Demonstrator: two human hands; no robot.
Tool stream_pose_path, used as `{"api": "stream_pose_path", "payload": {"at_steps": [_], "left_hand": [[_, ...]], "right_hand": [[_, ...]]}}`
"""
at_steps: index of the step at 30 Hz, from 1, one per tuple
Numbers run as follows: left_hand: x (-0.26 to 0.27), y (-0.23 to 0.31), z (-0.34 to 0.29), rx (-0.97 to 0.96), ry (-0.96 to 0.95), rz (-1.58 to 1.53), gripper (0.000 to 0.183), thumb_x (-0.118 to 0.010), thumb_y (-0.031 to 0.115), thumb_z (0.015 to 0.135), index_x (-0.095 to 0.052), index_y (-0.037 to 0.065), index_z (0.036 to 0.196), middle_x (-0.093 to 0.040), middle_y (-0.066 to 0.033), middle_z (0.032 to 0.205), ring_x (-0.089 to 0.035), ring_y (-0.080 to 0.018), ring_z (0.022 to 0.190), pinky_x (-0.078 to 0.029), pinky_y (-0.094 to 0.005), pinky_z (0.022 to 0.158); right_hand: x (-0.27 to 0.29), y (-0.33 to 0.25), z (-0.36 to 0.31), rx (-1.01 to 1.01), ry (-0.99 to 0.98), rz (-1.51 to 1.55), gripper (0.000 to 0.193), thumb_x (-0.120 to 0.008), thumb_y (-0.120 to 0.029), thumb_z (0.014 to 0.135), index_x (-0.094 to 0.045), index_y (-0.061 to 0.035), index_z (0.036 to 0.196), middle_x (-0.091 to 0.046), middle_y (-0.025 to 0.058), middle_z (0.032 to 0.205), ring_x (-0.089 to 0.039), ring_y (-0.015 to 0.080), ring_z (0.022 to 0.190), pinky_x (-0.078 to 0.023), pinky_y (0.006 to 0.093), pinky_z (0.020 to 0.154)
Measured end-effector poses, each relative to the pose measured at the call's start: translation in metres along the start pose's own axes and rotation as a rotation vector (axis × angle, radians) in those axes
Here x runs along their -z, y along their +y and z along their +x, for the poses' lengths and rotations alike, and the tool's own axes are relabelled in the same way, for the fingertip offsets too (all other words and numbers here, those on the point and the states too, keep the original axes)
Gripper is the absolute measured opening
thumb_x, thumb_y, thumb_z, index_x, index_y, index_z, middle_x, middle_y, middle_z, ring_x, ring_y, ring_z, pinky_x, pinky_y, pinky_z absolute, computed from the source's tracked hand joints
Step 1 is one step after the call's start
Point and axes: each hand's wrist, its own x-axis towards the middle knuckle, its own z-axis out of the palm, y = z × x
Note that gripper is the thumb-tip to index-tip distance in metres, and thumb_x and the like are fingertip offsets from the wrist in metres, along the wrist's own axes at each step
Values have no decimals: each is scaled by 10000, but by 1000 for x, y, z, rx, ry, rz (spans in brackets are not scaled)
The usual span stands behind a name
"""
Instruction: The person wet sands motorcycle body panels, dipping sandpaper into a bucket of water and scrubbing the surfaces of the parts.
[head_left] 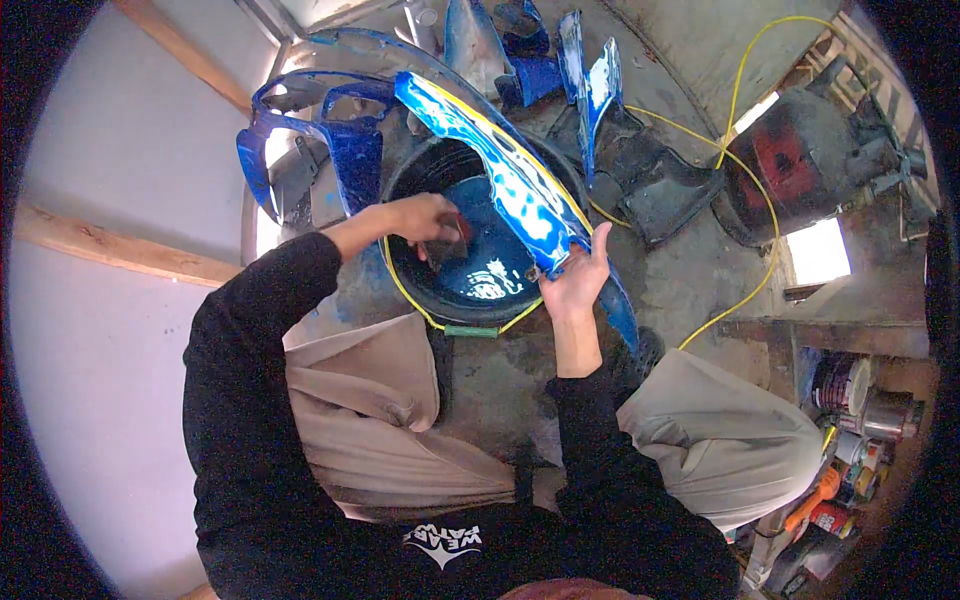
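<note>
In the head view, a glossy blue panel (pixel 525 195) with white glare and a yellow stripe slants across the middle, from the upper centre down to the right hand (pixel 576 283), above the right part of a black tub (pixel 462 313) of water. The right hand cups the panel's lower end, palm up, thumb spread wide; its other fingers are mostly hidden beneath, so how far they close cannot be told. This grip seems meant to support the end from below, and the place over the tub would let drips fall back in. The left hand (pixel 425 220), left of centre over the water, has its fingers curled around a small dark reddish pad (pixel 457 232).

The panel's long edge faces the upper right; its far end juts past the tub's back rim, towards other blue parts (pixel 358 150) at the upper left. Open room lies over the water between the hands. Black parts (pixel 660 195) and a yellow hose (pixel 770 205) bound the right side; the trouser legs (pixel 370 375) flank the bottom.
</note>
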Motion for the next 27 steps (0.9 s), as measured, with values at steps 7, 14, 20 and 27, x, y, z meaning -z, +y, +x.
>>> {"api": "stream_pose_path", "payload": {"at_steps": [7, 14, 20, 27], "left_hand": [[-20, -83, 68, -189, -19, 572, 320, -671, 131, 854, -710, 133, 1171, -728, -168, 991, -718, -314, 842, -584, -438, 790], [-26, -83, 94, -345, 34, 596, 371, -624, 3, 722, -788, 194, 995, -720, -172, 978, -659, -390, 1001, -525, -445, 919], [-19, -100, 85, -211, 106, 553, 359, -651, 8, 707, -800, 229, 946, -718, -150, 1065, -654, -352, 1042, -514, -431, 940], [-28, -82, 94, -85, 95, 512, 371, -691, 81, 733, -749, 125, 1096, -699, -184, 1133, -638, -367, 1124, -506, -402, 962]], "right_hand": [[6, 19, 3, 34, -14, -24, 733, -456, -595, 1000, -561, 69, 1290, -626, 197, 1295, -621, 318, 1176, -491, 442, 1008], [0, -2, 6, 44, 79, -51, 737, -457, -601, 997, -549, 63, 1304, -624, 208, 1286, -627, 330, 1165, -491, 462, 1013], [-5, 5, 8, 55, 93, -61, 742, -447, -607, 998, -549, 63, 1300, -626, 213, 1278, -633, 337, 1156, -508, 462, 992], [0, -3, 9, 54, 186, -59, 741, -453, -605, 997, -552, 66, 1296, -631, 217, 1263, -640, 336, 1139, -516, 456, 979]]}}
